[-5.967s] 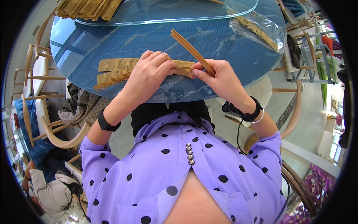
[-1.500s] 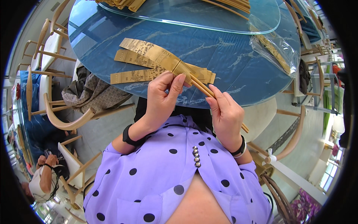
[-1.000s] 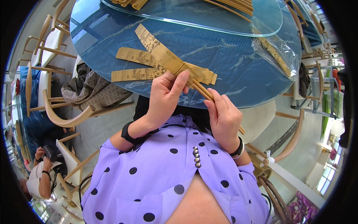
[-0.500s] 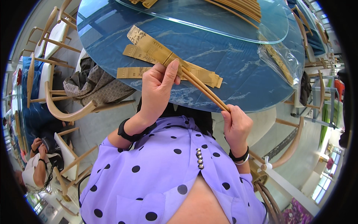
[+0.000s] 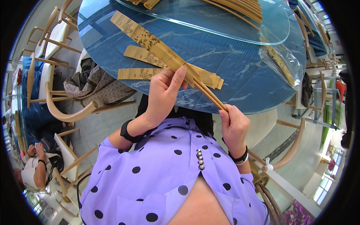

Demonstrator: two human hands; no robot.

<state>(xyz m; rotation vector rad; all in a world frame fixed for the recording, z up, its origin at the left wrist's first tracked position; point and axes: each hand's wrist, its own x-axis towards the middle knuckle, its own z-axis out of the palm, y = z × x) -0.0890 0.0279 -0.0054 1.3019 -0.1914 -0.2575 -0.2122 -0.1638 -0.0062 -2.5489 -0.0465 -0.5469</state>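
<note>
My left hand (image 5: 167, 87) is closed around a tan printed paper chopstick sleeve (image 5: 150, 40), which slants up to the left over the table. A pair of wooden chopsticks (image 5: 210, 94) sticks out of the sleeve's lower end. Their bare tips are pinched between the thumb and fingers of my right hand (image 5: 235, 125), just off the table's near edge. Beneath the held sleeve, more flat paper sleeves (image 5: 134, 74) lie fanned out on the blue marbled table (image 5: 247, 88). How far the chopsticks reach inside the sleeve is hidden.
A glass turntable (image 5: 210, 22) bears a pile of wooden chopsticks (image 5: 245, 9) at the far side. On the right, a clear plastic bag (image 5: 287, 62) holds more tan sleeves. A wooden chair (image 5: 71, 114) with a patterned bag (image 5: 98, 83) stands at left. Another person (image 5: 35, 165) sits farther left.
The paper sleeve now covers more of the chopsticks, and its far end reaches farther up and left. My left hand has moved slightly down and right; my right hand slightly up and left.
</note>
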